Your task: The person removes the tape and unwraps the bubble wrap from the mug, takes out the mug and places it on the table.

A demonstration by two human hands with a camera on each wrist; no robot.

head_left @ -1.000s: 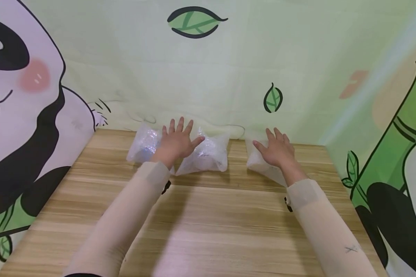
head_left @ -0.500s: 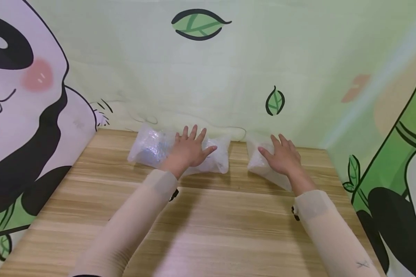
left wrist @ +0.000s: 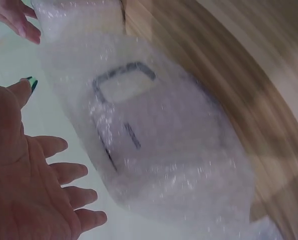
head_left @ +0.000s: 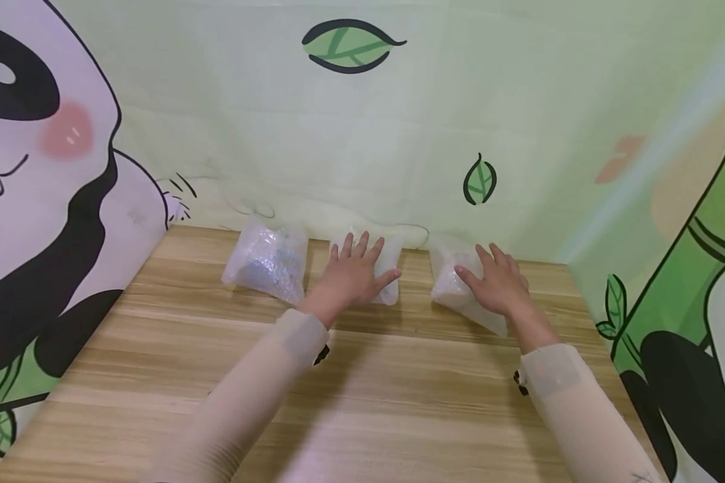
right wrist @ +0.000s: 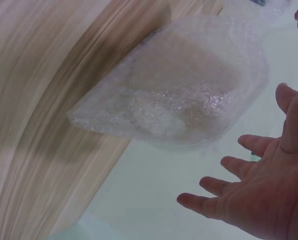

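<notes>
Three bubble-wrap bags stand in a row at the back of the wooden table. My left hand hovers over the middle bag, fingers spread. In the left wrist view, that hand's straight fingers are apart from the bubble-wrap bag, which shows a pale thing with dark outlines inside. On the right, my right hand is held with fingers extended over the right bag. The right wrist view has this bag with something pale brown inside, its kind blurred by the wrap. Neither hand holds anything.
The left bag, with something bluish inside, sits beside the middle one. A pale green backdrop printed with pandas, leaves and bamboo rises right behind the row. The wooden table extends toward me.
My left hand has moved right, from between the left and middle bags to over the middle one. The right hand has shifted slightly right and nearer. The bags stay in place.
</notes>
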